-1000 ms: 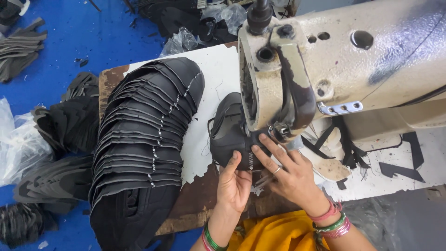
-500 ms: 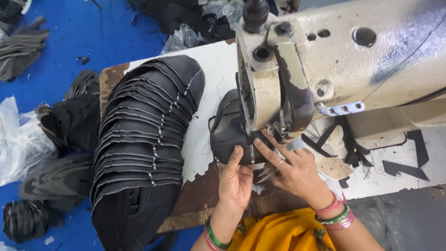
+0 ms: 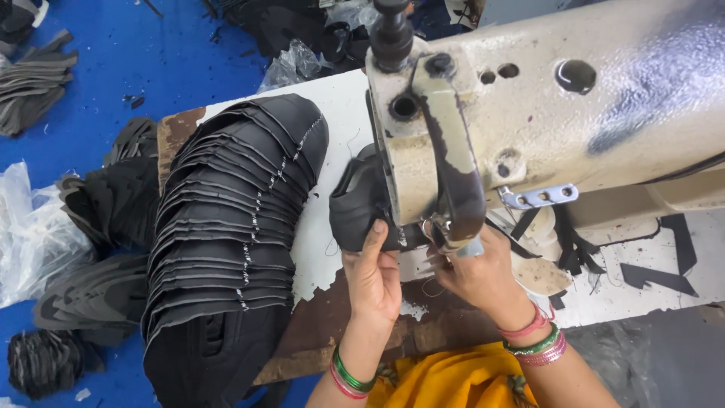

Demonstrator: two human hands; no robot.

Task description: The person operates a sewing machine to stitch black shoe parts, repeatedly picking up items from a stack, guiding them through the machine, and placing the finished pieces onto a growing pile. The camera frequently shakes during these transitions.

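A black shoe-upper piece (image 3: 355, 208) lies under the head of a cream industrial sewing machine (image 3: 544, 113). My left hand (image 3: 374, 268) presses its thumb and fingers on the near edge of that piece, holding it against the worn white table (image 3: 332, 106). My right hand (image 3: 476, 268) reaches in under the needle area of the machine, fingers partly hidden by the machine head; it seems to grip the same piece from the right. Bangles sit on both wrists.
A long fanned stack of black cut pieces (image 3: 234, 219) covers the table's left side and hangs over the front. More black pieces (image 3: 106, 204) and clear plastic bags (image 3: 30, 234) lie on the blue floor. Black scraps (image 3: 649, 261) lie at the right.
The view has shifted closer and lower. My right hand has slid further under the machine head, and my left hand has moved up onto the black piece.
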